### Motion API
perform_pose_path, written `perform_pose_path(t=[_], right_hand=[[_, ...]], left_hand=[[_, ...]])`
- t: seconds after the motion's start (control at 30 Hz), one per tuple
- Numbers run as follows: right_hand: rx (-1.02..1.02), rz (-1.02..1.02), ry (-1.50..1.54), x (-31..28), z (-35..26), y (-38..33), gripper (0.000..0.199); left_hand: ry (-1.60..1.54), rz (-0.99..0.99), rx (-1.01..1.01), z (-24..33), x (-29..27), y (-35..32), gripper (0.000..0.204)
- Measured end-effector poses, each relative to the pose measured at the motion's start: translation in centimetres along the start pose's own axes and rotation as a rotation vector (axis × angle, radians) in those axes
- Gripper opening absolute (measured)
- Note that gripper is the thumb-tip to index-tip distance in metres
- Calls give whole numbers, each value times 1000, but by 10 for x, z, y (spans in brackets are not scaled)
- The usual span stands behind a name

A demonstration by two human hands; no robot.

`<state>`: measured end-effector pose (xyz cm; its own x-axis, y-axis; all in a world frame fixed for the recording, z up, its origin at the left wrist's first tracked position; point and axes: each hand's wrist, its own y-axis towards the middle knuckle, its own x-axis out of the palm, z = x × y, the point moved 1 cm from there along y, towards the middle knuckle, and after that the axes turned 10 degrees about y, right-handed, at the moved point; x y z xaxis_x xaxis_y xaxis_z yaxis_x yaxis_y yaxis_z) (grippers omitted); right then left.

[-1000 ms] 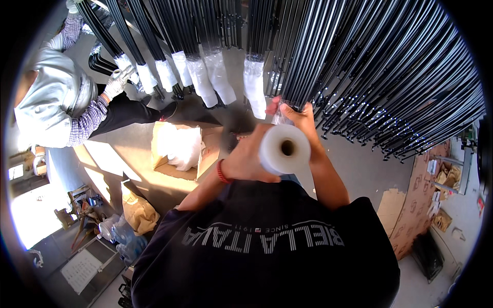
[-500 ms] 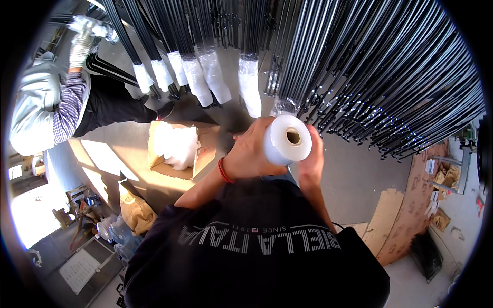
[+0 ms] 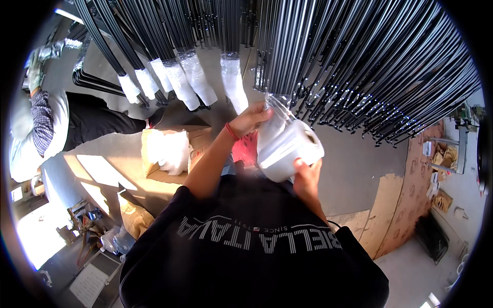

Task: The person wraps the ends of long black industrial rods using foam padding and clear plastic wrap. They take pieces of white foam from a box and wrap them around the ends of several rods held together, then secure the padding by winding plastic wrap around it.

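Note:
A thick roll of clear plastic film (image 3: 290,154) is tilted in front of my chest, its hollow core end turned up and to the right. My right hand (image 3: 308,180) is closed on the roll from its lower right side, with the thumb on the film surface. My left hand (image 3: 250,120), a red cord at its wrist, pinches the film at the roll's upper left. A loose strip of film (image 3: 279,109) stretches from there toward the lower end of a bundle of black rods (image 3: 272,56). That end is partly hidden behind the film.
Several rod bundles have white wrapped ends (image 3: 233,82). Many loose black rods (image 3: 370,77) lean at the right. An open cardboard box (image 3: 149,154) with white plastic stands at left. A co-worker (image 3: 49,115) in gloves works at the far left. A brown bag (image 3: 134,213) lies near the lower left.
My left hand has moved off the roll's side to its upper left and draws film out. The roll has tilted and shifted right and slightly down, my right hand holding it from below.

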<state>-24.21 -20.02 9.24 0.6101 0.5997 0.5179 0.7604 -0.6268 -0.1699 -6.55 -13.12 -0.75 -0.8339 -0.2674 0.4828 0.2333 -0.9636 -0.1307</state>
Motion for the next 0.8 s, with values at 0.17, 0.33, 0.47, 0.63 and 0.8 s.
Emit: perform_pose_path(t=[0.17, 0.33, 0.47, 0.63, 0.8], right_hand=[[8, 186, -133, -83, 9, 33, 66], [109, 28, -212, -93, 65, 113, 53], [304, -192, -318, -74, 151, 152, 35], [570, -586, 289, -19, 163, 124, 32], [568, -611, 170, -17, 176, 122, 35]], left_hand=[[-13, 71, 54, 18, 9, -9, 32], [18, 107, 23, 14, 12, -17, 35], [233, 125, -70, 44, 19, -16, 31], [1147, 99, -91, 57, -11, -25, 38], [1088, 462, 256, 39, -31, -81, 64]])
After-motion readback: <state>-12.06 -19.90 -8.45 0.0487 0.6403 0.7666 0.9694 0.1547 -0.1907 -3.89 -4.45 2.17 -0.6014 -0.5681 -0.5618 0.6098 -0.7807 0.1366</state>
